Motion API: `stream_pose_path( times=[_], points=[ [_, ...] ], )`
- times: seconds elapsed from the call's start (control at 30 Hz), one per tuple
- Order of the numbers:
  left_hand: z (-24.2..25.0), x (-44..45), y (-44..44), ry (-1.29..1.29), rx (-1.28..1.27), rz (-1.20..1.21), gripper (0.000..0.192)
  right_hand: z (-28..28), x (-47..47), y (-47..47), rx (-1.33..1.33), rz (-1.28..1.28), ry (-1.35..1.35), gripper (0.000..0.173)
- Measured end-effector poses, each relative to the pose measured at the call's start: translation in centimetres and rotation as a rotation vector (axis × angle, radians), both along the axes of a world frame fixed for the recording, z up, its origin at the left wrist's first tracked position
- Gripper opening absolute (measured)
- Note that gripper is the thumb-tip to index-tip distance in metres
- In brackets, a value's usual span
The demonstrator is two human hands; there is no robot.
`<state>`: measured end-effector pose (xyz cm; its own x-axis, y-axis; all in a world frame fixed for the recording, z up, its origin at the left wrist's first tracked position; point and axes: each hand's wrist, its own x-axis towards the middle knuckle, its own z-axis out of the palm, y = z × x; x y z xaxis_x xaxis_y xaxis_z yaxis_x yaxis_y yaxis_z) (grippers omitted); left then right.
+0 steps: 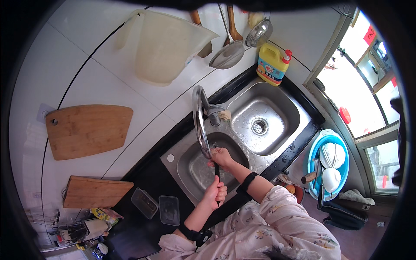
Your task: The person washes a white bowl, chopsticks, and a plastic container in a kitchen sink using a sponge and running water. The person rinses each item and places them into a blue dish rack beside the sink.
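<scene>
My left hand (215, 194) is closed around a thin black utensil handle (217, 170), which runs up to my right hand. My right hand (221, 158) touches the upper part of that utensil just below the chrome faucet spout (201, 130). Both hands are over the left basin (190, 177) of a steel double sink. The utensil's far end is mostly hidden by my right hand and the spout, so its kind is unclear. Whether water runs cannot be told.
The right basin (276, 107) has a drain strainer. A yellow dish soap bottle (271, 66) stands behind it. Two clear plastic containers (169, 210) lie on the black counter at left. A blue basin (345, 172) of dishes is at right. Cutting boards (89, 131) and strainers hang or lean along the wall.
</scene>
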<state>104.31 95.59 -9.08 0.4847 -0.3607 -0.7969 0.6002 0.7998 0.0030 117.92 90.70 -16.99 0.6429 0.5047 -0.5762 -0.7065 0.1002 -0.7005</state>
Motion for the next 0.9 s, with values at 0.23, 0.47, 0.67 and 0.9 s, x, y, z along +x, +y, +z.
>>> stream_pose_path(
  times=[0.23,0.47,0.67,0.9],
  points=[
    [3.3,-3.5,1.3,0.061,-0.139,-0.013,0.042,-2.9,0.0,0.8,-0.044,-0.128,-0.079,0.008],
    [-0.7,-4.4,3.2,0.024,0.226,-0.095,0.043,-2.2,0.2,-3.0,0.166,-0.141,0.247,0.016],
    [-5.4,0.6,2.5,-0.017,0.679,-0.374,0.039,0.3,-2.6,-2.7,0.235,0.263,0.232,0.032],
    [-5.3,1.3,-0.1,-0.299,1.591,-0.704,0.032,-2.7,-2.9,0.1,-0.314,0.169,-0.579,0.037]
  ],
)
